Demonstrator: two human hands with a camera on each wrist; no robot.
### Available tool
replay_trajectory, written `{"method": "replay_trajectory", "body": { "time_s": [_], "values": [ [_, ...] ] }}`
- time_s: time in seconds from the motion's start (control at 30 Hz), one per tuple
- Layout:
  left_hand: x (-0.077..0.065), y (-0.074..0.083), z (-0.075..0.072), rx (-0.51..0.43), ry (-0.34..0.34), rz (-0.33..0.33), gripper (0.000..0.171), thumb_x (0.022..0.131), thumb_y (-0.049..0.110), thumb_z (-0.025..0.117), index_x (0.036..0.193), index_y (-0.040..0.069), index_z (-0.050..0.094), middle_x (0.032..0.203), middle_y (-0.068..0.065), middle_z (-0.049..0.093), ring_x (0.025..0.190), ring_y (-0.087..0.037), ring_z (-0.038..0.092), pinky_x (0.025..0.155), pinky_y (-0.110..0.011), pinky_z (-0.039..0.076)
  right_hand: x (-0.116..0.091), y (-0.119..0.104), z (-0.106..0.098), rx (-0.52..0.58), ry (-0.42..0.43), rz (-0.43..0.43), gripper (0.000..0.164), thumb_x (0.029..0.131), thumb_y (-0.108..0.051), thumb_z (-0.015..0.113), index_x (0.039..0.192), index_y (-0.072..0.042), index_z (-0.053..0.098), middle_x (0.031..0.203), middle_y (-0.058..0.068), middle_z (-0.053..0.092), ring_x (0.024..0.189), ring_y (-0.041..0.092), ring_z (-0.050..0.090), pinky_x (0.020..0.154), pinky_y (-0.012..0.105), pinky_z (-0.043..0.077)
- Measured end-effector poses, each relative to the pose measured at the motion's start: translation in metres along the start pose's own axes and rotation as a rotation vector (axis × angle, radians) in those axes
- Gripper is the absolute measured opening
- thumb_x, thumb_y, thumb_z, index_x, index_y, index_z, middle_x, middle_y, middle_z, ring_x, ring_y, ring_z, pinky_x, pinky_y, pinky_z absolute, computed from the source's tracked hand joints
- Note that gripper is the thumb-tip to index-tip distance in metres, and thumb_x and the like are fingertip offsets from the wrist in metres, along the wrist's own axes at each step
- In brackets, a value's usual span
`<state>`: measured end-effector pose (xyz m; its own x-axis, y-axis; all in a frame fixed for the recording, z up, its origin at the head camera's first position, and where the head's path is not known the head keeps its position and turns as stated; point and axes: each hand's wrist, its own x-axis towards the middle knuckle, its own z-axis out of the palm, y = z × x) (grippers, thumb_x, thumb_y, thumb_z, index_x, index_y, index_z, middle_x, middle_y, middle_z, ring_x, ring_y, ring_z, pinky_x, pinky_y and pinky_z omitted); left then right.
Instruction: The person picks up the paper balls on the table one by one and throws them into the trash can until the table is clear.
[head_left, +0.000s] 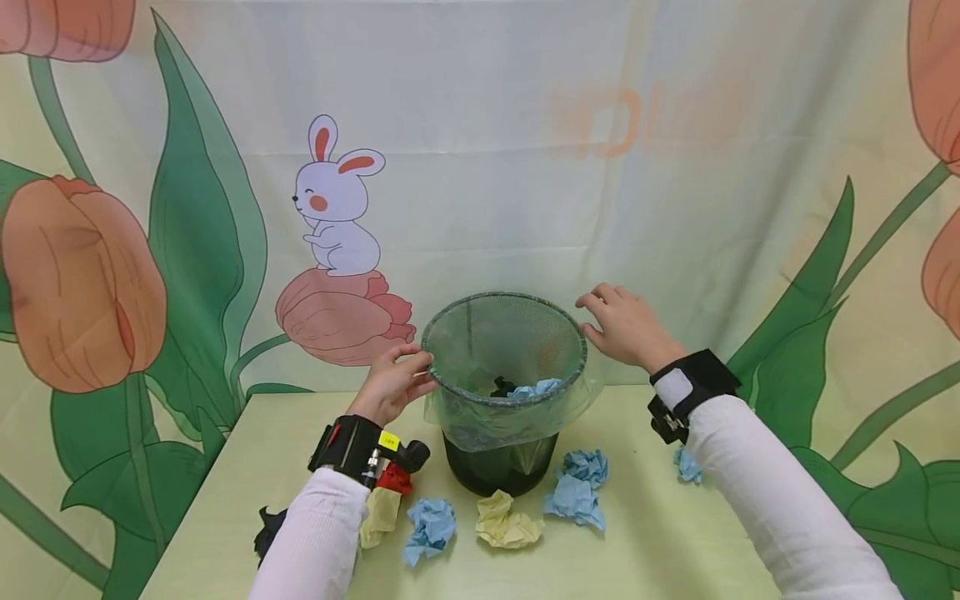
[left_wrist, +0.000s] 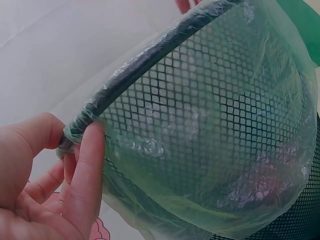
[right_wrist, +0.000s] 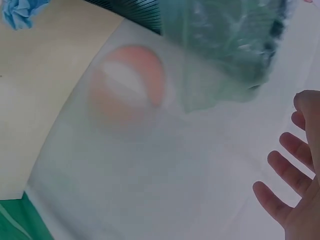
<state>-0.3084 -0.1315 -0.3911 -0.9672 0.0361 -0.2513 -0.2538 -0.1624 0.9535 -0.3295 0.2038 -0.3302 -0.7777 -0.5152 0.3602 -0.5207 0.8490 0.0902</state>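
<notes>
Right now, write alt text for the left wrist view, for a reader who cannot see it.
The left hand pinches the rim of a dark mesh bin, with a thin green bag folded over the rim and hanging down outside. Only a bit of the right hand shows, at the top edge.

Left sleeve [head_left: 311,533] white, long, fine-knit. Black wrist strap [head_left: 345,444] with yellow label [head_left: 389,440], silvery metal fitting [head_left: 372,463], rounded black camera [head_left: 414,456]. Right sleeve [head_left: 783,500] white, creased; broad black band [head_left: 708,377], pale grey patch [head_left: 672,387].
</notes>
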Motion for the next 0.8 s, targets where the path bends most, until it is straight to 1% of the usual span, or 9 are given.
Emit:
{"method": "replay_trajectory", "body": {
  "time_s": [0.33, 0.47, 0.6, 0.67, 0.8],
  "values": [
    [0.000, -0.001, -0.001, 0.004, -0.001, 0.009, 0.038, 0.091, 0.011, 0.055, 0.125, 0.006, 0.039, 0.097, -0.008, 0.045, 0.068, -0.012, 0.050, 0.066, -0.021, 0.055, -0.023, 0.025, 0.017, -0.004, -0.027, 0.099, 0.029, 0.091, -0.022, 0.056, 0.116, -0.006, 0.057, 0.111, 0.017, 0.053, 0.101, 0.036, 0.051, 0.073, 0.049, 0.048],
    [0.000, -0.002, -0.001, 0.012, -0.004, 0.013, 0.040, 0.091, 0.011, 0.055, 0.127, 0.005, 0.038, 0.098, -0.008, 0.044, 0.069, -0.013, 0.050, 0.066, -0.021, 0.055, -0.033, 0.031, 0.025, -0.011, -0.078, 0.152, 0.032, 0.091, -0.023, 0.055, 0.119, -0.007, 0.056, 0.114, 0.018, 0.052, 0.104, 0.037, 0.050, 0.076, 0.052, 0.048],
    [-0.001, -0.002, -0.001, 0.017, -0.002, 0.010, 0.041, 0.091, 0.011, 0.055, 0.128, 0.005, 0.037, 0.098, -0.009, 0.044, 0.070, -0.013, 0.050, 0.067, -0.021, 0.055, -0.043, 0.036, 0.032, -0.008, -0.140, 0.197, 0.039, 0.091, -0.025, 0.055, 0.126, -0.007, 0.053, 0.121, 0.020, 0.050, 0.108, 0.040, 0.049, 0.079, 0.054, 0.047],
    [-0.001, -0.001, -0.001, 0.015, -0.003, 0.010, 0.042, 0.091, 0.011, 0.055, 0.128, 0.005, 0.037, 0.098, -0.009, 0.044, 0.070, -0.013, 0.049, 0.067, -0.021, 0.055, -0.047, 0.038, 0.035, -0.006, -0.166, 0.211, 0.043, 0.091, -0.026, 0.055, 0.129, -0.007, 0.051, 0.123, 0.021, 0.049, 0.109, 0.041, 0.048, 0.081, 0.056, 0.046],
    [-0.002, 0.000, 0.000, 0.016, -0.001, 0.004, 0.042, 0.091, 0.011, 0.055, 0.128, 0.006, 0.037, 0.098, -0.008, 0.044, 0.071, -0.013, 0.049, 0.066, -0.021, 0.055, -0.058, 0.042, 0.045, -0.009, -0.190, 0.224, 0.047, 0.090, -0.026, 0.057, 0.131, -0.006, 0.048, 0.125, 0.022, 0.048, 0.111, 0.043, 0.047, 0.084, 0.058, 0.044]
  ]
}}
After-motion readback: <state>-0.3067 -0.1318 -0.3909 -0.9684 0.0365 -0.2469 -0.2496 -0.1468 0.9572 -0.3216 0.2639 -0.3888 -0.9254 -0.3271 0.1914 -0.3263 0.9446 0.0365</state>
